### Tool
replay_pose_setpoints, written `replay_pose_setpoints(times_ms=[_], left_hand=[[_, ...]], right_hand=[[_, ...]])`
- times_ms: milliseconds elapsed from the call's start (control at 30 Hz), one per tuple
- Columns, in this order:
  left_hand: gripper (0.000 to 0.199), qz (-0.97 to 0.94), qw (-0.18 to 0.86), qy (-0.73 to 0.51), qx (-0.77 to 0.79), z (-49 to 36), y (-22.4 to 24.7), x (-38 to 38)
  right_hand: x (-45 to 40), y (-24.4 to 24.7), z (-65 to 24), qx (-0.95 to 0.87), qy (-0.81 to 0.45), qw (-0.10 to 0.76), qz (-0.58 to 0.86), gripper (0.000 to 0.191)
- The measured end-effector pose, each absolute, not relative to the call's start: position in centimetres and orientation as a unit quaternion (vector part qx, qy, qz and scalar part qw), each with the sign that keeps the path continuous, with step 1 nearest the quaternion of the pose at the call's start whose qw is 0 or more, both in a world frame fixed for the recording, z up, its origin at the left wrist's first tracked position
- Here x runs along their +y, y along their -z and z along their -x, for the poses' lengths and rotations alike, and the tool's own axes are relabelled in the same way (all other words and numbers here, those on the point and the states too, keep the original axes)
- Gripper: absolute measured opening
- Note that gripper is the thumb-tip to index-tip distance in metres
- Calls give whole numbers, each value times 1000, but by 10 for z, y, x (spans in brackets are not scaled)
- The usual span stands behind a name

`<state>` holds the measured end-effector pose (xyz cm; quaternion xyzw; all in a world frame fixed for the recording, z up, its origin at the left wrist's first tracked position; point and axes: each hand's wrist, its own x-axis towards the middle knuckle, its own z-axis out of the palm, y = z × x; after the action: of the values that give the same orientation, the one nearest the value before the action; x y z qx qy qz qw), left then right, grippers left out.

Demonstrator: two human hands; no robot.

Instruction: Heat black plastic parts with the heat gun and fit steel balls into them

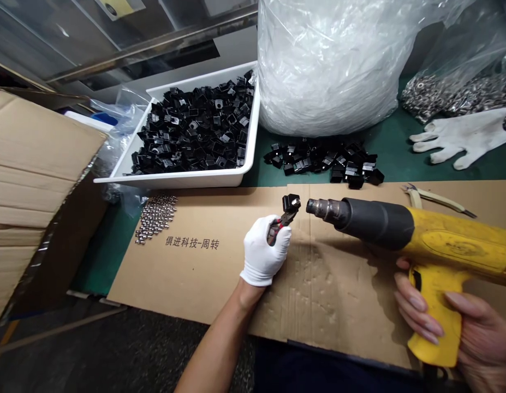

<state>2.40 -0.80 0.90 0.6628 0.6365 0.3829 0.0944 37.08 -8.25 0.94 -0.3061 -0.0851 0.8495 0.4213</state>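
Note:
My left hand (264, 250), in a white glove, is closed round a pair of pliers (282, 222) with dark jaws and red on the handles. The jaws grip a small black plastic part (291, 202) that has a shiny metal piece (296, 202) at its right side. My bare right hand (420, 305) is wrapped round the handle of a yellow heat gun (445, 234). Its stepped metal nozzle (324, 209) points left at the black part, a short gap away. Both are above a cardboard sheet (232, 273).
A white tray (249, 147) holds many black parts, and more black parts (326, 158) lie loose behind the nozzle. Small metal pieces (156, 218) stand in rows at left. Cutters (441, 201), a spare glove (461, 136), a large plastic bag (330, 65) and a cardboard box (35, 191) surround the work area.

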Motion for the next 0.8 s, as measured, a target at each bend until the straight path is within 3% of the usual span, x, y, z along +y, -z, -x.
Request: replay_pose_setpoints(times_ms=[800], left_hand=[[35, -666, 93, -380, 635, -24, -9, -9]], right_hand=[[-81, -11, -373, -95, -850, 411, 315, 45]])
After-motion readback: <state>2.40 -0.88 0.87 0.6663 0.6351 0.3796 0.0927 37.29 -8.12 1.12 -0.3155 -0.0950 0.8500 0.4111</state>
